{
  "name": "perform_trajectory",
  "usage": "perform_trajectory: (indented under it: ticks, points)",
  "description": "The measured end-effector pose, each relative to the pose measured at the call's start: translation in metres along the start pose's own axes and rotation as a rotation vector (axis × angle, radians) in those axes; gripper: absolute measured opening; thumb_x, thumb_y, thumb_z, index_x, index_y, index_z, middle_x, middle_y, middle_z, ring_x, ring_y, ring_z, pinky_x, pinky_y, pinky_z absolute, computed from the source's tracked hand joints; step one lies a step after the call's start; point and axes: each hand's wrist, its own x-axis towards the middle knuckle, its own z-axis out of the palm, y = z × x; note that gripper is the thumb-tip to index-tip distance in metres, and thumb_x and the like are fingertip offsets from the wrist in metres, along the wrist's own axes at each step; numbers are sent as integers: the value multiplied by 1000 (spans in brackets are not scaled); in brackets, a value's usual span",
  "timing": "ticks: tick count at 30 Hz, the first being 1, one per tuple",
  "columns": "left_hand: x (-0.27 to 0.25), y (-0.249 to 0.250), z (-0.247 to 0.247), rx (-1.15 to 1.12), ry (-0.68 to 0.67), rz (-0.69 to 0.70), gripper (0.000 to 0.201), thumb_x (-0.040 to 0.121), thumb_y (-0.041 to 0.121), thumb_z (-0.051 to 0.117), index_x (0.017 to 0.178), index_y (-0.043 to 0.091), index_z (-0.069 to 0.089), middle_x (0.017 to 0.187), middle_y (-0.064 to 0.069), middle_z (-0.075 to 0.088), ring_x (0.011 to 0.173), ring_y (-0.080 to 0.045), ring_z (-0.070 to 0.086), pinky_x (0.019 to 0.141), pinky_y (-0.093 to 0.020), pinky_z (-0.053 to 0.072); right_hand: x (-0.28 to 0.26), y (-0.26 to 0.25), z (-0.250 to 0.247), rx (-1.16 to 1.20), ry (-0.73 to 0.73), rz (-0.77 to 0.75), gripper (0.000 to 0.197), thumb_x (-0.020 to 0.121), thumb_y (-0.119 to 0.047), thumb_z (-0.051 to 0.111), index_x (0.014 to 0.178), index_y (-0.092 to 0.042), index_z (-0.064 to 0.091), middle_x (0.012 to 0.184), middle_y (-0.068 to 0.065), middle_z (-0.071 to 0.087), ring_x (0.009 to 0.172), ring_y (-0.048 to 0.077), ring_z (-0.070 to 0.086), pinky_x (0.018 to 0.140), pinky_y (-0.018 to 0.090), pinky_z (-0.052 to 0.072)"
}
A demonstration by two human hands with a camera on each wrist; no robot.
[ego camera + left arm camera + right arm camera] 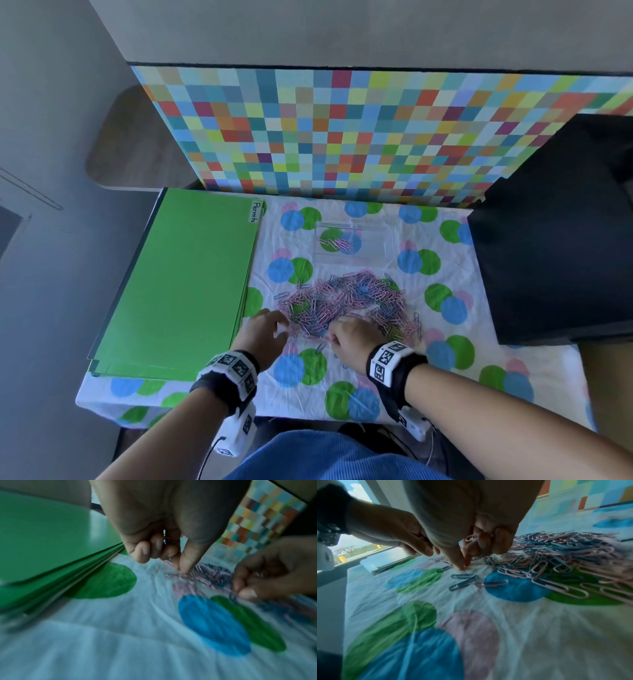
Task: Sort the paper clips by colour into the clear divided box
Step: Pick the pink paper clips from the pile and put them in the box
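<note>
Pink clips [471, 538] are kept curled in the right hand [352, 334] for batching; low centre, the left hand [265, 330] is pinched at the pile [346, 303], contents unclear.

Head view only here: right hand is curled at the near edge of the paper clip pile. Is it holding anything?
Observer: Yes. The right wrist view shows the right hand with a pink paper clip tucked under its curled fingers.
Operator: Thumb and index?
Observer: Their tips are down at the spotted tablecloth, beside two blue-grey paper clips. I can't tell whether they are touching.
Operator: Left hand?
Observer: In the left wrist view the left hand has its thumb and index tips together at the pile edge. It's too blurred to see a clip between them.
</note>
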Motion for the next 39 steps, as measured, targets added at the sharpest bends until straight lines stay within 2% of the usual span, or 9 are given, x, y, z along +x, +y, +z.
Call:
perform_trajectory:
  ticks: [3, 8, 13, 18, 20, 22, 29, 33, 39]
  points:
    - [-2, 2, 0, 64, 6, 19, 13, 90, 25, 59, 101, 20, 62, 99, 5, 57, 85, -10, 57, 79, -22, 50, -1, 2, 1, -29, -5, -31, 15, 89, -18, 48, 86, -9, 59, 91, 9, 61, 86, 26, 58, 80, 39, 50]
    - [-2, 1, 2, 47, 44, 25, 10, 93, 20, 52, 94, 17, 62, 94, 4, 56, 82, -10, 57, 73, -17, 44, -7, 8, -3, 55, -2, -1, 10, 85, -14, 49, 75, -14, 46, 83, 5, 50, 78, 21, 49, 67, 29, 39]
    - [-1, 2, 4, -50, 17, 43, 7, 90, 16, 55, 87, 21, 59, 85, 7, 63, 80, -10, 59, 75, -20, 48, -6, 10, -7, 286, 21, 105, 5, 80, -10, 56, 76, -12, 58, 80, 4, 60, 74, 20, 56, 64, 29, 46]
    - [4, 17, -2, -263, 26, -50, 13, 87, 12, 61, 92, 24, 63, 81, 8, 64, 70, -8, 57, 57, -8, 37, 4, 11, -12, 513, 34, 255, 14, 81, -15, 63, 76, -3, 67, 77, 11, 70, 68, 13, 57, 63, 26, 48]
    - [8, 22, -3, -433, -35, -105, 22, 87, 9, 57, 97, 27, 64, 79, 7, 66, 57, -10, 50, 53, -14, 38, 6, 10, -17, 591, 20, 260, 19, 82, -17, 65, 80, 2, 67, 75, 16, 68, 64, 12, 53, 59, 24, 44]
    - [14, 25, -3, -630, -81, -187, 26, 87, 4, 53, 95, 23, 68, 69, 9, 62, 52, -15, 39, 51, -22, 36, 8, 5, -25, 630, -7, 232, 16, 83, -17, 67, 82, -1, 70, 71, 5, 66, 63, 9, 53, 57, 19, 42]
    - [21, 33, 2, -910, -105, -364, 31, 87, -5, 38, 76, 7, 65, 61, -3, 48, 51, -15, 38, 46, -22, 32, 8, -4, -41, 517, -30, 186, 9, 83, -14, 67, 84, -6, 72, 73, -2, 65, 63, 5, 54, 57, 14, 43]
    - [21, 41, 6, -1142, -140, -496, 23, 89, 3, 42, 72, 5, 57, 60, -7, 47, 49, -18, 43, 47, -23, 29, 6, -8, -44, 401, -63, 146, 12, 83, -14, 66, 83, -4, 71, 86, 7, 71, 73, 13, 59, 65, 24, 48]
    - [22, 55, 9, -1010, -139, -438, 24, 87, 4, 44, 66, 7, 54, 62, -9, 45, 51, -18, 40, 50, -25, 27, 8, -12, -44, 184, -170, 158, 19, 87, -8, 55, 69, -10, 63, 80, 6, 67, 77, 20, 62, 65, 23, 43]
